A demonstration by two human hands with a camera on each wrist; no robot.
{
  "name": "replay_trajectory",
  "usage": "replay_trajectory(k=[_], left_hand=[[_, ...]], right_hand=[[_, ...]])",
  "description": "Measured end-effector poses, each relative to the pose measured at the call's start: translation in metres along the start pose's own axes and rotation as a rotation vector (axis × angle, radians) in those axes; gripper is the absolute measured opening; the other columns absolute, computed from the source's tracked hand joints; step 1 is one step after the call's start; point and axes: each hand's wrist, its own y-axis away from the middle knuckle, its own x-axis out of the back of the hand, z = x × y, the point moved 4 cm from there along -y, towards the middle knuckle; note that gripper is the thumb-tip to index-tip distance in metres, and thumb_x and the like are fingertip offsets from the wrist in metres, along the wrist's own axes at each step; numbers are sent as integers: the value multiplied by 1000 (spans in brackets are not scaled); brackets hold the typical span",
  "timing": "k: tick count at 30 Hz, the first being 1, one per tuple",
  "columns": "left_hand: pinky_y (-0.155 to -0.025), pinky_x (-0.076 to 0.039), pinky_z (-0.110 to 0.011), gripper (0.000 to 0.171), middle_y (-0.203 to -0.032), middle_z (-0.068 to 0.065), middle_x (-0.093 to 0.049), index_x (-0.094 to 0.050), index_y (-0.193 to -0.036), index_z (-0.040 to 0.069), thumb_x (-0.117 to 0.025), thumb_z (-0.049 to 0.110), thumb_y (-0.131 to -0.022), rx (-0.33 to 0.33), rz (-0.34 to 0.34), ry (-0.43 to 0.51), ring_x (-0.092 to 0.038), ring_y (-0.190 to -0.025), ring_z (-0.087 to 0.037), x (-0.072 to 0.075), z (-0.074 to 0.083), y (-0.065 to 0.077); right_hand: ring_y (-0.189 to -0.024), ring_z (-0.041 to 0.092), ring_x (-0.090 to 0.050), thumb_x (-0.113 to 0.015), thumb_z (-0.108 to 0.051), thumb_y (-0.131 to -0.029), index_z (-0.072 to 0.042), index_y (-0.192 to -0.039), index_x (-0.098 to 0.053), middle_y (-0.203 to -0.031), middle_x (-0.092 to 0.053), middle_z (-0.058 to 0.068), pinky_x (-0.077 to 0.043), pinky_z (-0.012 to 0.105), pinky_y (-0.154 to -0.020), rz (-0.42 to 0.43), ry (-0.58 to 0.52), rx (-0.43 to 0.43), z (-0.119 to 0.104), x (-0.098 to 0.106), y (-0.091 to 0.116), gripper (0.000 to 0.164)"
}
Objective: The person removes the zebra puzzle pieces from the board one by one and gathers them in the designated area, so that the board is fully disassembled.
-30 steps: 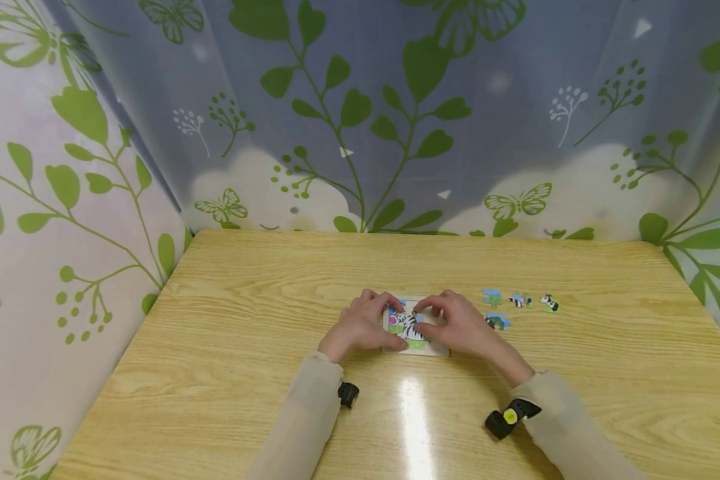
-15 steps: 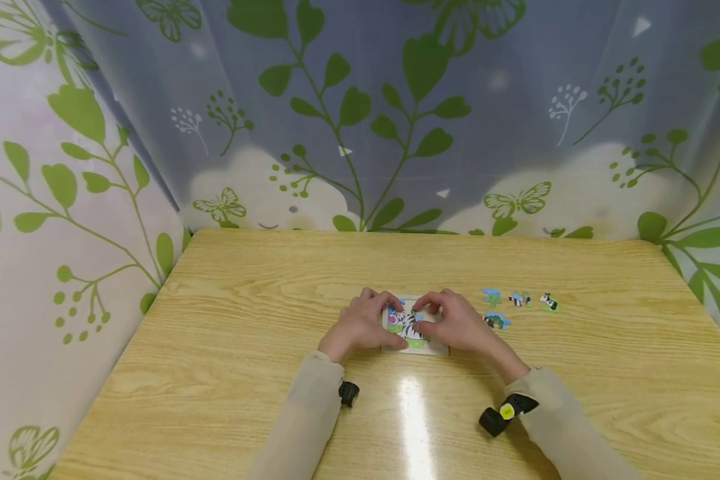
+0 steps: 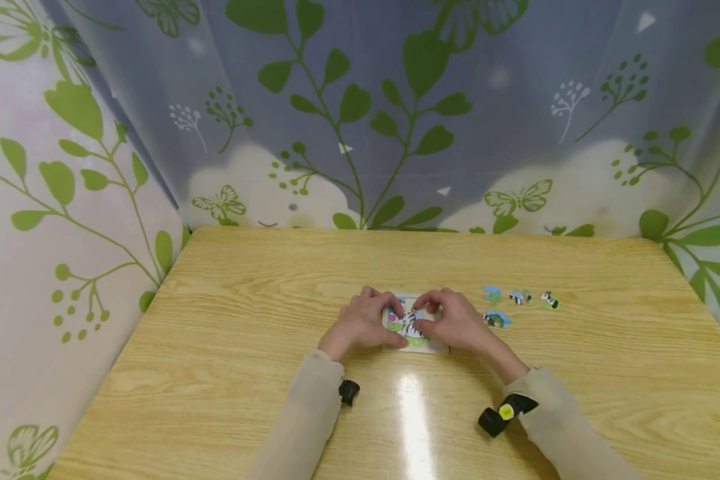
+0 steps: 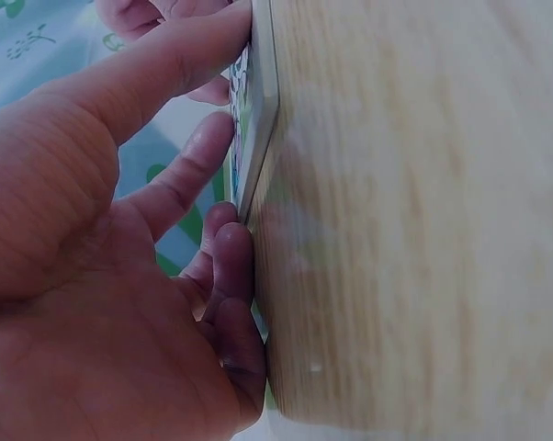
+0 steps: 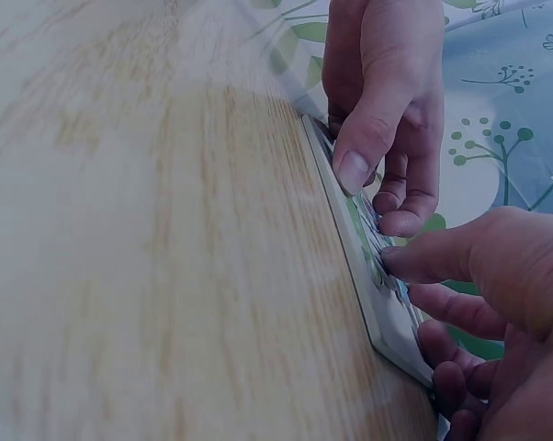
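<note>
The zebra puzzle lies flat on the wooden table, right between the person's two hands. The left hand curls over its left end, thumb on the near margin and index fingertip farther back on the picture, while the right hand has thumb and index tips a little apart at the zebra's back, though I can't tell whether they pinch a piece. Loose pieces lie beyond the right hand, to its right.
</note>
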Motion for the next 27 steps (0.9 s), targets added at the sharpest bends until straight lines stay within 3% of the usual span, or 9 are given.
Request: replay_trajectory(k=[7, 11, 17, 27], left_hand=[[-87, -34, -42, 37, -130, -5, -47, -64, -106, 29, -87, 39, -78, 1, 2, -2, -46, -113, -29, -1, 0, -1], [-88, -35, -42, 38, -131, -6, -47, -65, -106, 29, -88, 39, -77, 8, 5, -4, -46, -114, -29, -1, 1, -1], [-88, -34, -43, 38, -130, -5, -47, -65, -105, 29, -88, 39, -77, 11, 2, -1, -46, -114, -30, 0, 2, 0], [-90, -35, -44, 36, -128, -4, -47, -65, -104, 30, -88, 40, -77, 9, -5, -3, -45, -112, -29, 0, 0, -1]], right_hand=[[-87, 21, -52, -78, -23, -87, -14, -111, -71, -102, -61, 9, -40, 33, -72, 4, -31, -25, 1, 0, 1, 26], [-82, 20, -51, -77, -19, -88, -12, -113, -68, -99, -62, 8, -40, 32, -71, 5, -114, -18, 3, -1, 2, 27], [-82, 17, -61, -70, -12, -94, -9, -114, -66, -99, -70, 10, -47, 31, -75, 18, -255, -12, 6, 2, 5, 20], [-85, 16, -63, -71, -16, -96, -5, -114, -67, -101, -73, 13, -50, 26, -72, 90, -369, -61, 13, 18, 13, 21]])
